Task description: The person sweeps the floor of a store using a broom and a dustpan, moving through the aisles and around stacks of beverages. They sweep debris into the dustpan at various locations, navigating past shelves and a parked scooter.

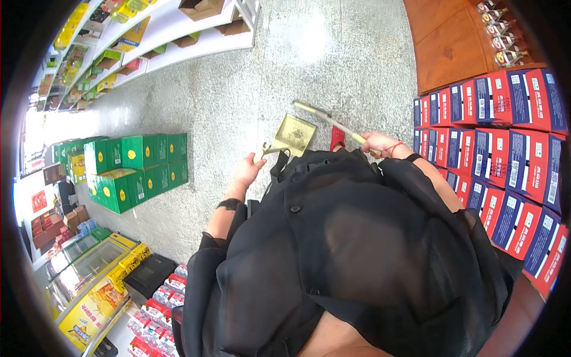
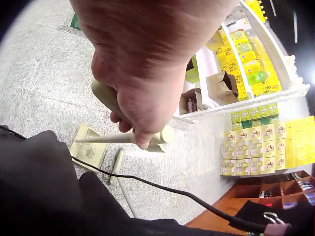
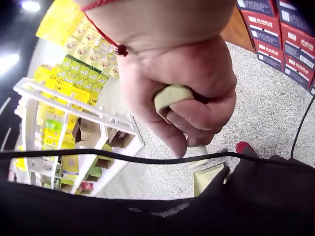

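Person in a sheer black buttoned top, shop interior, speckled grey stone-look floor (image 1: 226,119), glossy where the light hits.

Left grip (image 1: 247,169): closed, fingers curled round the upper end of the dustpan (image 1: 293,135) handle. Dustpan is pale yellow-green, looks like plastic, squarish shallow pan on a long thin stick; pan is low, at floor level, in front of the person. Dark marks inside it, can't tell if debris or pattern.

Right grip (image 1: 380,144): closed round the pale, smooth, rounded handle end of the broom (image 1: 333,121). Straight slim shaft slants across to a narrow pale head, beyond the dustpan and near it in head view. Bristles too unclear to tell. Red string bracelet (image 3: 120,49) with a small knot or bead on the right wrist, dark band next to it.

Red shoe (image 1: 337,137) with small holes pokes out just beside the pan, under the shaft. Thin black cable (image 2: 182,191) runs across both wrist views.

Around: glossy green cartons (image 1: 143,169) stacked on the floor, left side; red-and-blue cartons (image 1: 476,152) with printed labels, stacked in rows, right side; brown wood-look cabinet (image 1: 446,41) beyond them, glass bottles (image 1: 505,41) in it; white shelving (image 1: 196,30) with open brown cardboard boxes; yellow-sided, glass-topped freezer (image 1: 92,279) at lower left.
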Available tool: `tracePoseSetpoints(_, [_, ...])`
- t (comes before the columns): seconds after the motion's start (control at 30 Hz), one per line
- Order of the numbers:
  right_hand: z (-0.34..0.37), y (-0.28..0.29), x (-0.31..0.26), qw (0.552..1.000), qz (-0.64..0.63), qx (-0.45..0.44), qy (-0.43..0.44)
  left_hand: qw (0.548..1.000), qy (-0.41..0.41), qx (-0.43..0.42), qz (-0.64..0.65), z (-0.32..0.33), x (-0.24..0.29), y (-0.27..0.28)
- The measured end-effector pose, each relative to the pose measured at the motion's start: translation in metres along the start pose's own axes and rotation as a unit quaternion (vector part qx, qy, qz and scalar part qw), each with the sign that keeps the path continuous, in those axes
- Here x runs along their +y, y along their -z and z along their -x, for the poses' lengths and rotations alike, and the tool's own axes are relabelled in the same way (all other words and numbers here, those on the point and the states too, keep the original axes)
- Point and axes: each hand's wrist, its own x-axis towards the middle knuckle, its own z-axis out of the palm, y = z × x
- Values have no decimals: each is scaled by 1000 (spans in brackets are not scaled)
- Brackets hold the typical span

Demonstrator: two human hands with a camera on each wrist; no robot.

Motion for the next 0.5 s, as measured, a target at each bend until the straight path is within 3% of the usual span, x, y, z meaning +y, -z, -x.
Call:
tracePoseSetpoints(0.03, [-1,13,-8,1000,-4,0,8,1000,13,-21,13,-3,12,1])
tracePoseSetpoints(0.2, [-3,87,-17,999,-5,-11,36,999,-16,33,9,-53,39,-25])
tracePoseSetpoints(0.27, [-28,121,11,995,-6,13,94,1000,-19,21,-3,-61,69,-16])
tracePoseSetpoints(0.37, [-8,161,23,990,-71,5,119,999,-33,6,27,-85,85,-16])
tracePoseSetpoints(0.43, [-4,193,38,984,-135,-10,115,1000,-10,6,27,-99,95,-19])
tracePoseSetpoints(0.5, [3,220,44,984,-150,57,77,999,-29,30,15,-105,110,-23])
